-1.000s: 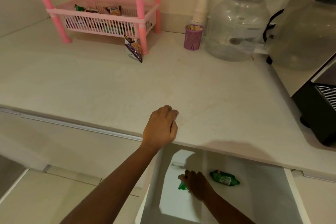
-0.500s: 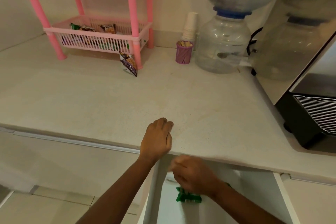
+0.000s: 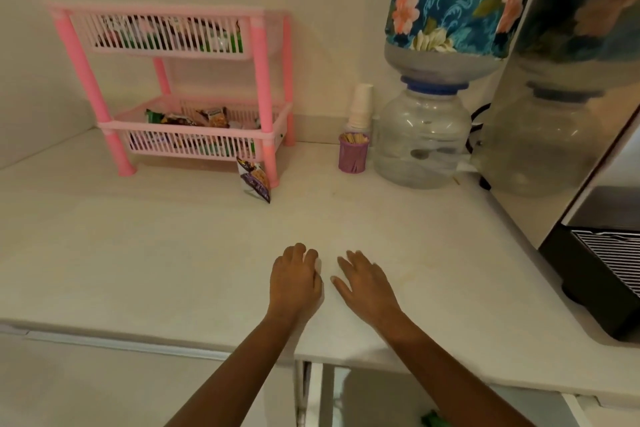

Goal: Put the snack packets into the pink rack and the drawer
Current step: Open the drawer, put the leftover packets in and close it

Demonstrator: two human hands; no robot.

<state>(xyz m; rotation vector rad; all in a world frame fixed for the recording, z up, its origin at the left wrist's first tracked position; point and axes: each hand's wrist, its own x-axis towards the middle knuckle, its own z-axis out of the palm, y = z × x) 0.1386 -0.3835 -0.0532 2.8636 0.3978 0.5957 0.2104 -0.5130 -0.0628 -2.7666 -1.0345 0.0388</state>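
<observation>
The pink rack [image 3: 263, 87] stands at the back left of the counter, and both its tiers hold several snack packets [image 3: 207, 116]. A purple snack packet [image 3: 256, 180] leans against the rack's front right leg on the counter. Both my hands rest on the counter near its front edge. My left hand [image 3: 296, 279] has its fingers curled and holds nothing. My right hand [image 3: 367, 284] lies flat beside it with fingers spread, empty. Below the counter edge the drawer [image 3: 360, 399] is open, with a green packet [image 3: 434, 421] partly showing inside.
A purple cup of toothpicks [image 3: 353, 152] and a stack of paper cups [image 3: 362, 104] stand beside a water dispenser [image 3: 422, 139] topped by a bottle in a floral cover. A steel and black appliance [image 3: 595, 218] fills the right side.
My right hand came up out of the drawer, left the green packet inside, and now rests open on the counter. My view lifted toward the rack. The left hand stayed put.
</observation>
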